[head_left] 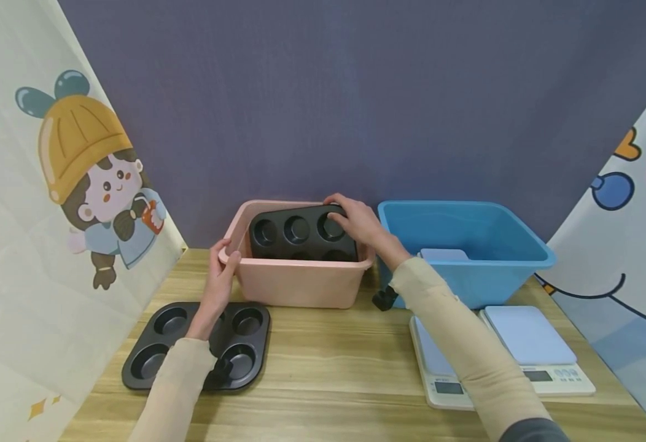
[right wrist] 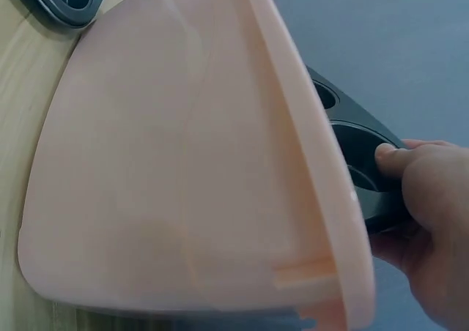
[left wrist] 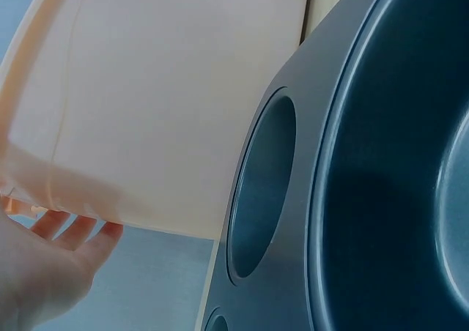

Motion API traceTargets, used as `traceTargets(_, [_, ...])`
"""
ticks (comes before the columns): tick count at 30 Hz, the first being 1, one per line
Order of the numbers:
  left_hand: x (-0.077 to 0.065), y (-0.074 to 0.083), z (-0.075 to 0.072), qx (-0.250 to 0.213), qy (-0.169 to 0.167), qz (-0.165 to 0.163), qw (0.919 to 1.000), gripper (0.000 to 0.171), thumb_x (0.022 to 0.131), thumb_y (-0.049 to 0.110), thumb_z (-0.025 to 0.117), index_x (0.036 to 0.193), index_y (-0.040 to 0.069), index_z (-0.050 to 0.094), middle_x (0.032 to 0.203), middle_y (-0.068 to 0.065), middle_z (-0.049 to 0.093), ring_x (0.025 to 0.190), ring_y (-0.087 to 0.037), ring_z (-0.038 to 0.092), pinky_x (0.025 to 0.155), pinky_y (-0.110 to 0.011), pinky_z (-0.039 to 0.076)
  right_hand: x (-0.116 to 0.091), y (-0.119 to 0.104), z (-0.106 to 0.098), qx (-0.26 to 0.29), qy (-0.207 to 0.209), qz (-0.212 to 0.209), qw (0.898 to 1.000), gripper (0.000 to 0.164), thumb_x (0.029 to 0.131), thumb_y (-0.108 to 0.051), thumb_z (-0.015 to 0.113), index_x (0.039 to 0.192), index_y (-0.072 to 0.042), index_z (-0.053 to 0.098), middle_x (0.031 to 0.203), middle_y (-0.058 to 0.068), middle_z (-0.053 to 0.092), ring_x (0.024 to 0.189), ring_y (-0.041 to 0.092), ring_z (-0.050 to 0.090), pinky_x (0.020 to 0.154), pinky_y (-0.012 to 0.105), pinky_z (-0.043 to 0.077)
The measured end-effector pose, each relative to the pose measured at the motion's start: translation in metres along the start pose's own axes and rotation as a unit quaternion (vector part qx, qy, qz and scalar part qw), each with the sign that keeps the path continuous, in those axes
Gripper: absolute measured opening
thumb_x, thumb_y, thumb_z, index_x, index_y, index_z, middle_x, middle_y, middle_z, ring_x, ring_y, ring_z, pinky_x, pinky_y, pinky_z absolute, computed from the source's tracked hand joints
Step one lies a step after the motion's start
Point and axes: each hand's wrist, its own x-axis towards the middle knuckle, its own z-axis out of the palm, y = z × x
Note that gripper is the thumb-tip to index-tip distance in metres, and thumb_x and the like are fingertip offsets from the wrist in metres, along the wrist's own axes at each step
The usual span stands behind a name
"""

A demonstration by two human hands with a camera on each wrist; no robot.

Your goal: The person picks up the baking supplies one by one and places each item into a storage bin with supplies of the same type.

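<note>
A dark muffin tin stands tilted inside the pink bin, its lower part hidden by the front wall. My right hand grips the tin's upper right corner, the thumb over a cup in the right wrist view. At the bin's left end my left hand holds the rim, thumb at the front and fingers round the outside; the left wrist view shows those fingers at the bin's edge. Under the left forearm a second muffin tin lies flat on the table.
A blue bin stands right of the pink one, with a pale flat-topped item inside. Two kitchen scales, one further right and one partly under the right sleeve, lie before it. A dark curtain hangs behind the wooden table.
</note>
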Motion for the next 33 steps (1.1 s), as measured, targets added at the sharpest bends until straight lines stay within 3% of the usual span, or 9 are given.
traceTargets(7, [0.014,-0.029,-0.004,0.0,0.019,0.02,0.9996,0.049,0.107,0.021,0.042,0.15,0.01,0.021,0.155,-0.015,0.023,0.136,-0.023,0.035,0.099,-0.017,0.037,0.002,0.004,0.003,0.004,-0.048,-0.008,0.999,0.042,0.1,-0.018,0.06,0.141,-0.018,0.051,0.14,0.007,0.058,0.127,0.026,0.055,0.105,0.045,0.045])
traceTargets(12, [0.014,-0.031,-0.003,0.005,0.019,0.025,0.9995,0.049,0.107,0.023,0.043,0.149,0.011,0.022,0.154,-0.016,0.023,0.136,-0.024,0.036,0.102,-0.023,0.036,0.002,0.004,0.002,-0.034,-0.059,-0.005,0.998,0.043,0.098,-0.011,0.062,0.14,-0.013,0.054,0.14,0.009,0.058,0.131,0.027,0.052,0.11,0.045,0.041])
traceTargets(20, [0.014,-0.03,-0.002,-0.002,0.021,0.025,0.9995,0.05,0.107,0.019,0.043,0.151,0.011,0.021,0.156,-0.014,0.023,0.136,-0.024,0.036,0.098,-0.016,0.036,0.0,0.01,0.006,-0.116,-0.078,0.012,0.99,0.046,0.096,-0.009,0.064,0.14,-0.01,0.055,0.146,0.01,0.054,0.14,0.032,0.041,0.119,0.05,0.025])
traceTargets(27, [0.014,-0.03,-0.001,0.001,0.019,0.024,0.9995,0.05,0.107,0.02,0.042,0.151,0.012,0.02,0.156,-0.014,0.023,0.138,-0.025,0.035,0.103,-0.024,0.035,-0.002,0.014,0.007,-0.135,-0.08,0.051,0.986,0.037,0.095,-0.019,0.065,0.131,-0.011,0.062,0.138,0.011,0.06,0.13,0.041,0.044,0.108,0.053,0.036])
traceTargets(33, [0.015,-0.031,0.001,-0.003,0.025,0.032,0.9992,0.048,0.107,0.02,0.043,0.149,0.009,0.022,0.153,-0.018,0.025,0.135,-0.028,0.037,0.095,-0.015,0.038,-0.004,0.016,0.006,-0.104,-0.074,0.056,0.99,0.032,0.097,-0.019,0.063,0.127,-0.009,0.065,0.125,0.012,0.067,0.123,0.038,0.049,0.107,0.051,0.035])
